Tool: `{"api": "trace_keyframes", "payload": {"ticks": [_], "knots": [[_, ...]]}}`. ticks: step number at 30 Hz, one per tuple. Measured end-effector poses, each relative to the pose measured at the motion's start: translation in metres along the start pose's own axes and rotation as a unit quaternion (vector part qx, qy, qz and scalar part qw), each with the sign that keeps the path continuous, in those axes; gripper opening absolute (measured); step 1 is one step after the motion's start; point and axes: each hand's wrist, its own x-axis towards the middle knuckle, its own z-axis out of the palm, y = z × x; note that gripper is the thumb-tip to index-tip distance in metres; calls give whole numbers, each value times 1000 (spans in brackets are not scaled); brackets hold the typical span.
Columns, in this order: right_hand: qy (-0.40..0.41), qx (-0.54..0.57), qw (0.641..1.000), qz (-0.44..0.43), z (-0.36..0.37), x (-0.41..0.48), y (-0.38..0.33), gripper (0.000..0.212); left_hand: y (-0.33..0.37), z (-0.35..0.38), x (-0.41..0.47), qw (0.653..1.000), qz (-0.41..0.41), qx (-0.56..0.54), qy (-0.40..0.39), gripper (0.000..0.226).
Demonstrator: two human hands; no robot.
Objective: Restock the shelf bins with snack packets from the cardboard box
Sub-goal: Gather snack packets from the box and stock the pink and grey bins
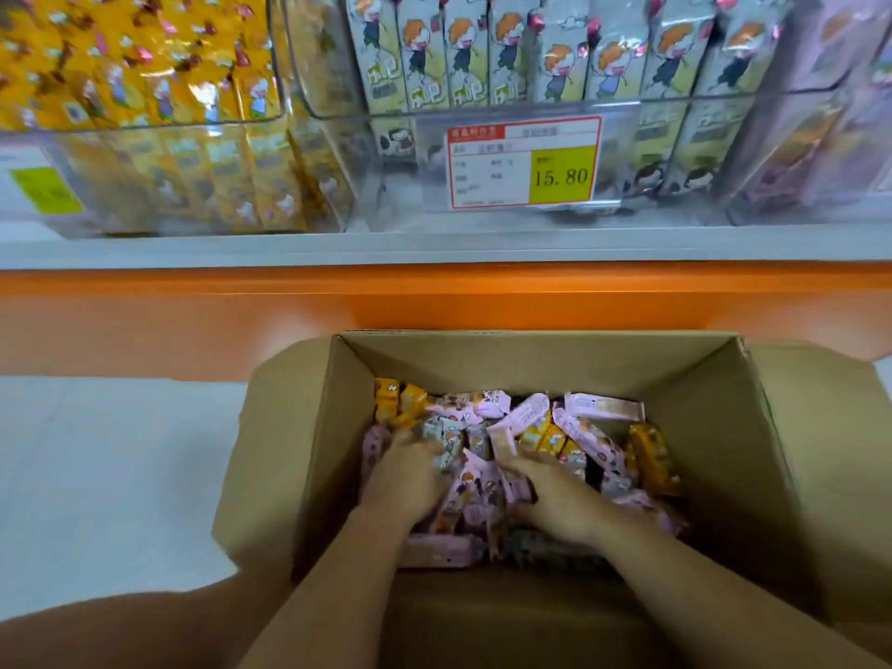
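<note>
Brown cardboard box sits near and low, its top open. Both hands are deep inside it, among long snack packets that point every which way. The left hand curls its fingers round a grey packet. The right hand lies on the pile just beside it, too blurry to tell if it grips. The shelf bins are far and higher, straight ahead. The box walls are tall, so I think the hands must lift straight up first, then pass over the orange ledge
</note>
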Motion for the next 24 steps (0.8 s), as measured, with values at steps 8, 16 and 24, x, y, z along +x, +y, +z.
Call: {"api": "trace_keyframes", "payload": {"ticks": [8, 16, 24], "knots": [[-48, 8, 999, 3, 9, 10, 5, 62, 25, 14, -1, 992, -14, 123, -36, 51], [78, 106, 991, 15, -19, -9, 1, 23, 29, -5, -7, 997, 13, -73, 12, 23], [126, 225, 966, -29, -85, -68, -55, 22, 54, -80, -44, 930, 68, -359, 35, 28]]}}
